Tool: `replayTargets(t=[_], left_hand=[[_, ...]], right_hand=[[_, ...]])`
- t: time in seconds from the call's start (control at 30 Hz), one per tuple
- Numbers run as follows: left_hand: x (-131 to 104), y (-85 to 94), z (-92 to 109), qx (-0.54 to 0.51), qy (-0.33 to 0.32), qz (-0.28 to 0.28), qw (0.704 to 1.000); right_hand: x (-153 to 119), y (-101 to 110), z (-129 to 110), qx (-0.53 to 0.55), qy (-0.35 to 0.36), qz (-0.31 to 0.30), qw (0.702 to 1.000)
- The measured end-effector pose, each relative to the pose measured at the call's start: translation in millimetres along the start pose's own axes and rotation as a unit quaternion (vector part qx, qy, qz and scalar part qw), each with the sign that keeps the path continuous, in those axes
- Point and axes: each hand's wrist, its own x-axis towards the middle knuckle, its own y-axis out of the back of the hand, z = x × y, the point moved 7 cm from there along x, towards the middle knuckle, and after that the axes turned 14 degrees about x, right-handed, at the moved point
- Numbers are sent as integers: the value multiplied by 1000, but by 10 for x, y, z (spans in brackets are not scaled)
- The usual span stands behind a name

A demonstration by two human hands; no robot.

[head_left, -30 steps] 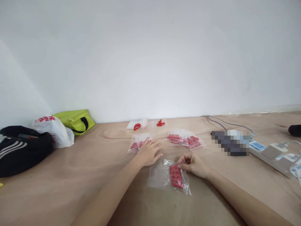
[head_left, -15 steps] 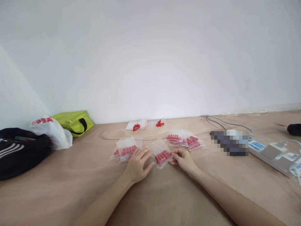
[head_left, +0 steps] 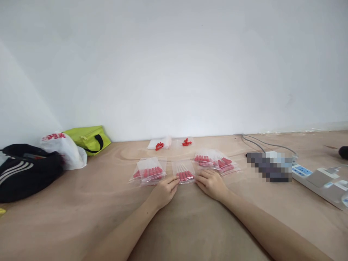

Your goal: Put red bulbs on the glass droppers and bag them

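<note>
A clear plastic bag [head_left: 183, 172] of red-ended sticks lies upright on the brown table between my hands. My left hand [head_left: 164, 191] has its fingers pressed together at the bag's lower left corner. Beside the lower right corner rests my right hand [head_left: 211, 184], fingers bent and close together; whether it pinches the bag's edge is hidden. A pile of similar filled bags [head_left: 150, 172] lies to the left, and another pile [head_left: 214, 161] to the right. Farther back are red pieces [head_left: 159, 145] on clear bags and more red pieces [head_left: 186, 141].
On the left are a black bag with white stripes [head_left: 29, 174], a white plastic bag [head_left: 63, 152] and a lime-green bag [head_left: 88, 139]. At the right lie a blurred-out dark object [head_left: 268, 166] and a power strip [head_left: 317, 183] with cables. A wall stands behind the table.
The middle bag has turned from tilted to straight and lies flat. My left hand has closed its spread fingers at the bag's corner. My right hand has turned palm down.
</note>
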Motion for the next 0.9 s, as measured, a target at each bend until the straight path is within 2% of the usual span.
replayTargets(t=[0.1,0.43,0.57,0.73,0.9], left_hand=[[2,0,20,41,-33,16,998],[33,86,43,83,-86,33,992],[47,116,60,91,-86,44,991],[73,142,64,90,-72,55,992],[94,173,93,83,-73,64,992]], right_hand=[[-24,-33,-53,-68,55,22,996],[-24,-5,-131,-124,89,12,988],[-6,8,-141,-129,83,4,988],[41,24,-213,-114,105,22,988],[150,-99,-377,-94,139,37,985]])
